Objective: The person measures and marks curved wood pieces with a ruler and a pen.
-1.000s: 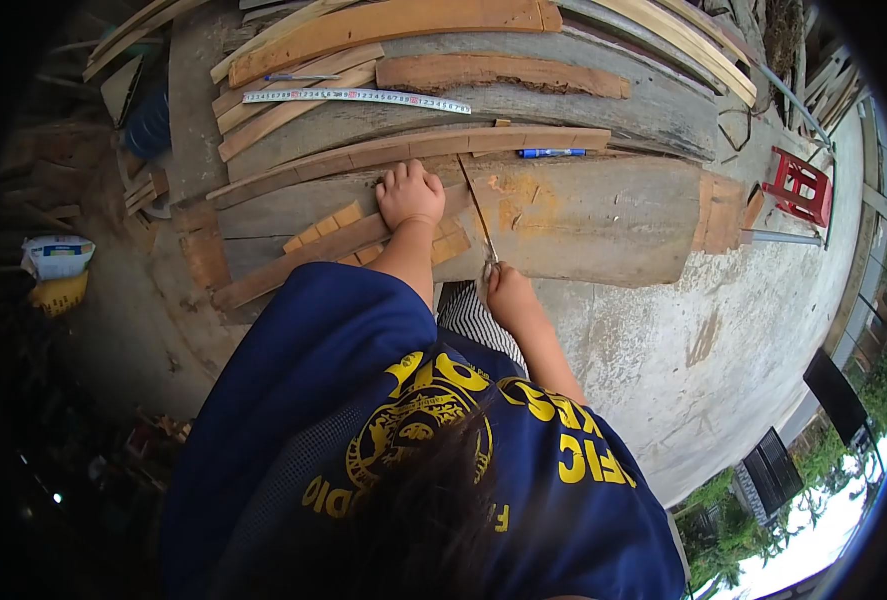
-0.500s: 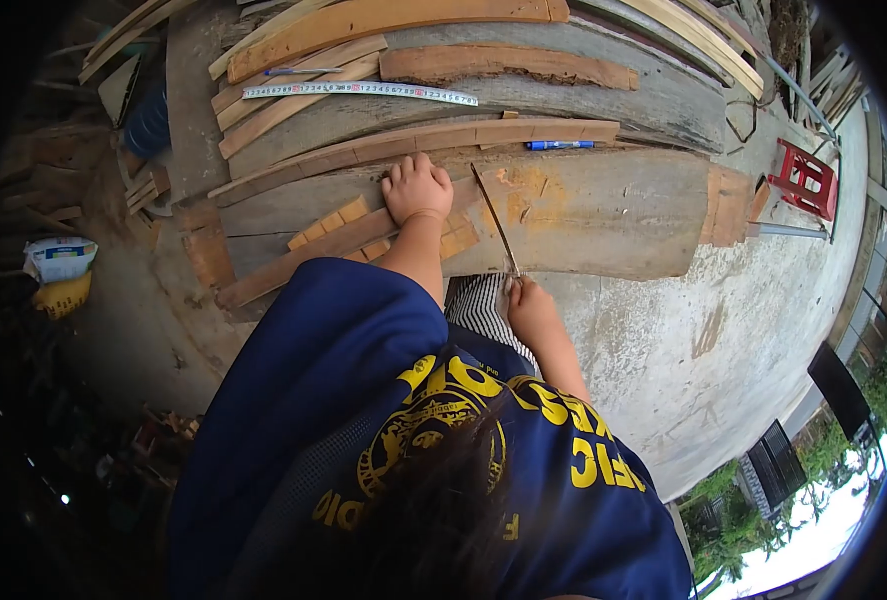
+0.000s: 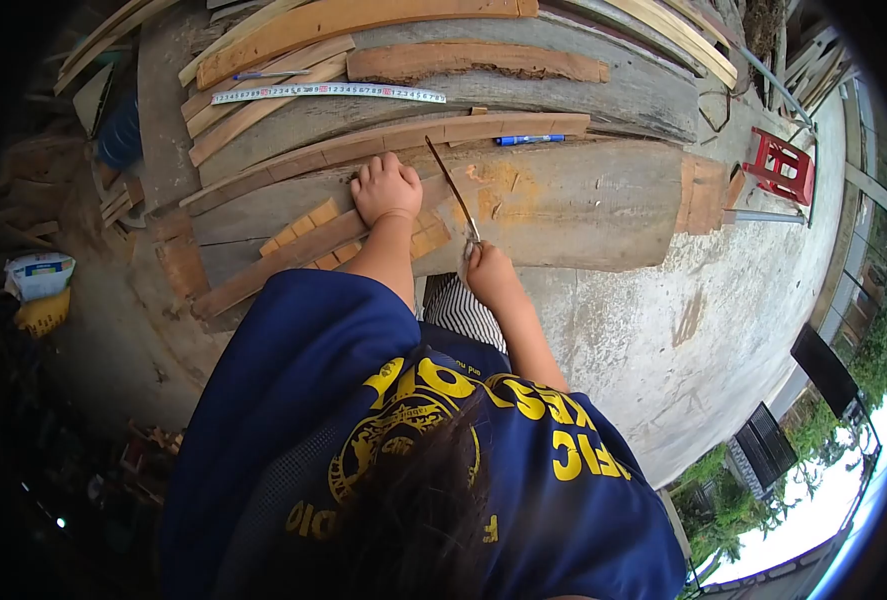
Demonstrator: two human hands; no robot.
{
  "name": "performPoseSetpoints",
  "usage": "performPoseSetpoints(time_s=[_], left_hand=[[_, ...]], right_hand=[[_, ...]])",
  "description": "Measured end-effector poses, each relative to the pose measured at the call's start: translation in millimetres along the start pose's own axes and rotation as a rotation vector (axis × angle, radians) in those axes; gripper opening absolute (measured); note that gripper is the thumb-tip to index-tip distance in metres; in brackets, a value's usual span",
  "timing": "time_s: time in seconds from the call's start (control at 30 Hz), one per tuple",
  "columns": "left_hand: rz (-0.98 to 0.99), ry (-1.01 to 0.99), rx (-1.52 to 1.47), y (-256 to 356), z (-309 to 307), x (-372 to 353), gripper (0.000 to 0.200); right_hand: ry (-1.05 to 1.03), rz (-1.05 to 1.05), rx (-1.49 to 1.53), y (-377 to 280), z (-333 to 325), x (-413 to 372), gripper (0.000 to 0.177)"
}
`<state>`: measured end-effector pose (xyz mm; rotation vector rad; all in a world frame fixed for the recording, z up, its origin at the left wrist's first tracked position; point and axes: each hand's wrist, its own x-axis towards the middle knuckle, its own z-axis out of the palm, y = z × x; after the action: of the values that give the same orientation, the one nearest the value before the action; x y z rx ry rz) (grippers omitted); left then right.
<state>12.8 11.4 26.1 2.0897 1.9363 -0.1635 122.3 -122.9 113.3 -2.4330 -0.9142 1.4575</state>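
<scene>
Two hands work at the near edge of the wide plank (image 3: 583, 200). The left hand (image 3: 386, 188) presses flat on a wood strip (image 3: 293, 250), fingers together. Just right of it, the right hand (image 3: 490, 277) is fisted around what looks like a thin saw (image 3: 450, 183).

One head-worn fisheye view looks steeply down past the person's shirt (image 3: 303, 400) onto nearby wooden planks (image 3: 583, 200).

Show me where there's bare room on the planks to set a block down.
Free: the wide grey plank right of the thin saw blade, below the blue pen. Crowded: the small orange wood blocks by the left hand, and slats around the white tape measure.
</scene>
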Motion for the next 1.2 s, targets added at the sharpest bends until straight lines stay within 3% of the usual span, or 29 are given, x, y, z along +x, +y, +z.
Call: performPoseSetpoints(time_s=[0.1, 0.23, 0.43, 0.5, 0.6, 0.83, 0.9, 1.2], left_hand=[[0.047, 0.140, -0.022, -3.7, 9.8, -0.8, 0.019], [0.021, 0.101, -0.026, -2.4, 8.0, -1.1, 0.020], [0.023, 0.085, -0.019, -2.7, 6.2, 3.4, 0.021], [0.004, 0.000, 0.000, -0.7, 0.8, 0.1, 0.026], [0.036, 0.097, -0.017, -3.8, 9.3, -0.3, 0.021], [0.041, 0.114, -0.020, -4.3, 9.9, -0.2, 0.021], [0.016, -0.020, 0.016, -2.8, 5.6, 0.0, 0.026], [0.010, -0.012, -0.005, -1.3, 1.8, -0.6, 0.025]], right_hand=[[-0.054, 0.005, -0.018, 0.7, -5.3, -19.7, 0.030], [-0.061, 0.072, -0.021, 12.2, -12.2, -47.6, 0.030], [-0.019, 0.031, -0.011, 6.5, -3.3, -15.7, 0.028], [-0.026, 0.054, -0.025, 9.8, -8.0, -35.5, 0.028], [-0.063, 0.102, -0.080, 10.1, -11.2, -52.2, 0.031], [-0.147, 0.049, -0.123, -15.6, -23.1, -16.0, 0.034], [-0.190, 0.073, -0.133, -16.5, -39.5, -32.8, 0.033], [-0.200, 0.134, -0.159, -15.8, -49.5, -44.9, 0.034]])
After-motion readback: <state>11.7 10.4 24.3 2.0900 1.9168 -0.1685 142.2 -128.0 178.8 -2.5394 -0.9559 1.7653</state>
